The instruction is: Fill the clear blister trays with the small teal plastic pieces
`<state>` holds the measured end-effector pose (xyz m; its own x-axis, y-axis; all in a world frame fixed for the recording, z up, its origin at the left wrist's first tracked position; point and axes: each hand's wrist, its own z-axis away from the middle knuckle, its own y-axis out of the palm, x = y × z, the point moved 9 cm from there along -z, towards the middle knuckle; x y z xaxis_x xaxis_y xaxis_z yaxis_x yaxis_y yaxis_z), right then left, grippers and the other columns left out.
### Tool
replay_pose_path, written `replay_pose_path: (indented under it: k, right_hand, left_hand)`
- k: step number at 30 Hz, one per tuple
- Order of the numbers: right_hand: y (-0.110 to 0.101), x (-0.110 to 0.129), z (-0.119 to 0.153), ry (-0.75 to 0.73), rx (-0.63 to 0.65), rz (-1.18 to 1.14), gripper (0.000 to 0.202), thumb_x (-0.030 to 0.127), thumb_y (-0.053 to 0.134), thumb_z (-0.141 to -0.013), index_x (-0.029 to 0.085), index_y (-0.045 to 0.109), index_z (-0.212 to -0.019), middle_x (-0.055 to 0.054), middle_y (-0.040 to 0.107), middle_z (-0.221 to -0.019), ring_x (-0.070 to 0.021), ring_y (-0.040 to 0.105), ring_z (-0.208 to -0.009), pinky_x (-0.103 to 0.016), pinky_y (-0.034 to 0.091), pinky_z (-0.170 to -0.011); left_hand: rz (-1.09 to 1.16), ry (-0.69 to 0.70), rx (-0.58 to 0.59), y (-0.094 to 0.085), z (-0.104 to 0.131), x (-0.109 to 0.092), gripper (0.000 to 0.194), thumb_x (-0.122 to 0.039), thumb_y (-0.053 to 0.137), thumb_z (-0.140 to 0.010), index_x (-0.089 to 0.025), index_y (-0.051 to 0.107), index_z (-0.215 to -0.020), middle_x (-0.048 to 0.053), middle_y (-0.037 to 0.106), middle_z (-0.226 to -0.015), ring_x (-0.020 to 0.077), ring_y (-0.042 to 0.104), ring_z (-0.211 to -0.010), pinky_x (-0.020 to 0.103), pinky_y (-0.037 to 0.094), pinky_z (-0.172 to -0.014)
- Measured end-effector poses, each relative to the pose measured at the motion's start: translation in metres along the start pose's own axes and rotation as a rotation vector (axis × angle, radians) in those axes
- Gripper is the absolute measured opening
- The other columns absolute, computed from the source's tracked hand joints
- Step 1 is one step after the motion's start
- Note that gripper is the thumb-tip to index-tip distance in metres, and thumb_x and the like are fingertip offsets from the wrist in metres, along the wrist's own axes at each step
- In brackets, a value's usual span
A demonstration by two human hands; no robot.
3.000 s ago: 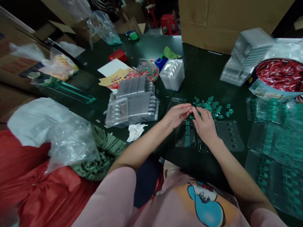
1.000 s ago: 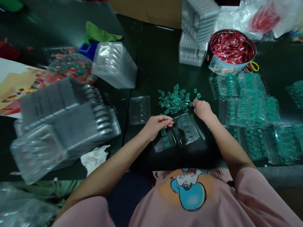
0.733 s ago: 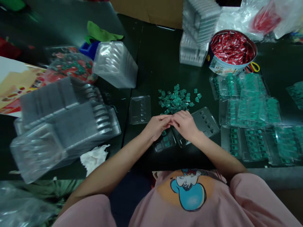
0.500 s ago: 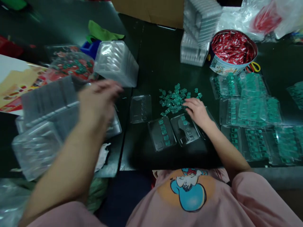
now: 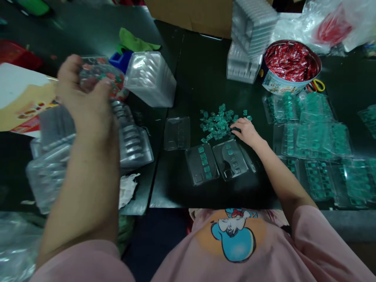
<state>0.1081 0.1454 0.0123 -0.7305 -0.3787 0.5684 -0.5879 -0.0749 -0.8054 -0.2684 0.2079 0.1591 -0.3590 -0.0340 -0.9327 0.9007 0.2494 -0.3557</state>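
Note:
My left hand (image 5: 85, 88) is at the upper left, thumb and fingers spread over a clear container (image 5: 102, 64) of red and green pieces; motion blurs it and its fingertips are partly hidden. At the right edge of a pile of small green translucent cubes (image 5: 216, 123) is my right hand (image 5: 248, 132), fingers and thumb curled together; what they pinch, if anything, cannot be made out. Below the pile lie a clear tray (image 5: 192, 168) with a row of green cubes and another clear tray (image 5: 225, 156) with a few cubes in its upper cavities. A third clear tray (image 5: 170, 135) lies left of the pile.
Filled trays (image 5: 317, 141) overlap on the right. A round tin (image 5: 282, 84) of red wrapped packets and yellow-handled scissors (image 5: 319, 85) stand behind them. Stacks of clear trays (image 5: 158, 84) rise left of centre, at the back (image 5: 242, 62), and beside my left forearm (image 5: 135, 145).
My left hand has moved up and left to the container of red and green pieces. My right hand stays by the cube pile, with its fingers drawn closer together.

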Motion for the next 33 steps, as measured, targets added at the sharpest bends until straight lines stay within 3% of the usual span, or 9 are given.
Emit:
replay_pose_path:
  k: [1, 2, 3, 6, 8, 12, 15, 22, 33]
  right_hand:
    - [-0.004, -0.002, 0.002, 0.015, -0.036, -0.083, 0.019, 0.019, 0.064, -0.086, 0.019, 0.072, -0.102, -0.009, 0.067, -0.103, -0.0237, 0.057, -0.099, -0.041, 0.043, -0.092]
    - [-0.007, -0.005, 0.004, 0.042, -0.071, -0.171, 0.019, 0.020, 0.064, -0.085, 0.019, 0.072, -0.102, -0.007, 0.067, -0.100, -0.0218, 0.059, -0.095, -0.038, 0.044, -0.090]
    - [-0.009, -0.008, 0.006, 0.078, -0.104, -0.258, 0.019, 0.022, 0.065, -0.084, 0.020, 0.072, -0.102, -0.006, 0.067, -0.096, -0.0200, 0.059, -0.090, -0.036, 0.045, -0.086]
    - [-0.009, -0.010, 0.013, 0.182, -0.156, -0.495, 0.021, 0.029, 0.069, -0.080, 0.020, 0.072, -0.098, -0.001, 0.066, -0.084, -0.0146, 0.056, -0.072, -0.029, 0.045, -0.071]
    - [-0.007, -0.003, 0.016, 0.203, -0.161, -0.627, 0.023, 0.032, 0.071, -0.077, 0.019, 0.072, -0.096, 0.000, 0.066, -0.083, -0.0125, 0.054, -0.067, -0.028, 0.043, -0.067]
    - [-0.005, 0.021, 0.020, 0.165, -0.120, -0.798, 0.025, 0.033, 0.071, -0.076, 0.019, 0.070, -0.097, -0.001, 0.069, -0.089, -0.0123, 0.057, -0.069, -0.028, 0.045, -0.069]
    - [-0.005, 0.033, 0.024, 0.134, -0.084, -0.862, 0.024, 0.030, 0.067, -0.079, 0.019, 0.070, -0.100, -0.003, 0.070, -0.093, -0.0143, 0.062, -0.080, -0.030, 0.049, -0.075]
    - [-0.007, 0.037, 0.029, 0.110, -0.157, -0.916, 0.029, 0.027, 0.068, -0.074, 0.019, 0.064, -0.102, -0.003, 0.067, -0.096, -0.0141, 0.062, -0.085, -0.030, 0.051, -0.078]
    - [-0.005, 0.041, 0.043, 0.207, -0.105, -1.049, 0.034, 0.047, 0.076, -0.073, 0.020, 0.067, -0.092, 0.000, 0.068, -0.081, -0.0138, 0.063, -0.072, -0.031, 0.053, -0.073]
  left_hand:
    - [0.065, 0.181, -0.140, -0.001, 0.018, -0.020, 0.060, -0.060, 0.080, -0.064, -0.037, 0.060, -0.115, -0.009, 0.062, -0.132, 0.0210, 0.052, -0.128, 0.030, 0.045, -0.070]
    - [0.096, 0.286, -0.151, 0.011, 0.039, -0.031, 0.055, -0.056, 0.080, -0.068, -0.037, 0.062, -0.116, -0.008, 0.062, -0.132, 0.0211, 0.055, -0.125, 0.032, 0.045, -0.072]
    - [0.114, 0.306, -0.071, 0.034, 0.057, -0.035, 0.048, -0.054, 0.078, -0.073, -0.035, 0.065, -0.115, -0.005, 0.067, -0.126, 0.0217, 0.058, -0.121, 0.036, 0.045, -0.074]
    - [0.167, 0.139, 0.260, 0.121, 0.107, -0.015, 0.033, -0.045, 0.076, -0.076, -0.021, 0.074, -0.099, -0.001, 0.075, -0.095, 0.0215, 0.069, -0.097, 0.039, 0.049, -0.085]
    - [0.262, -0.004, 0.368, 0.168, 0.130, 0.010, 0.033, -0.041, 0.081, -0.068, -0.017, 0.076, -0.092, 0.004, 0.076, -0.093, 0.0210, 0.069, -0.092, 0.036, 0.051, -0.084]
    - [0.445, -0.212, 0.456, 0.224, 0.146, 0.050, 0.050, -0.041, 0.084, -0.063, -0.017, 0.074, -0.106, 0.008, 0.075, -0.101, 0.0182, 0.068, -0.087, 0.030, 0.051, -0.078]
    - [0.488, -0.240, 0.512, 0.235, 0.148, 0.059, 0.045, -0.040, 0.084, -0.065, -0.017, 0.076, -0.102, 0.008, 0.075, -0.097, 0.0169, 0.067, -0.084, 0.030, 0.051, -0.078]
    - [0.418, -0.136, 0.459, 0.223, 0.154, 0.049, 0.032, -0.031, 0.085, -0.061, -0.017, 0.078, -0.088, 0.004, 0.073, -0.083, 0.0170, 0.065, -0.081, 0.033, 0.049, -0.084]
    - [0.380, 0.001, 0.505, 0.217, 0.168, 0.038, 0.031, -0.034, 0.084, -0.065, -0.018, 0.077, -0.091, 0.002, 0.070, -0.078, 0.0155, 0.062, -0.074, 0.030, 0.048, -0.075]
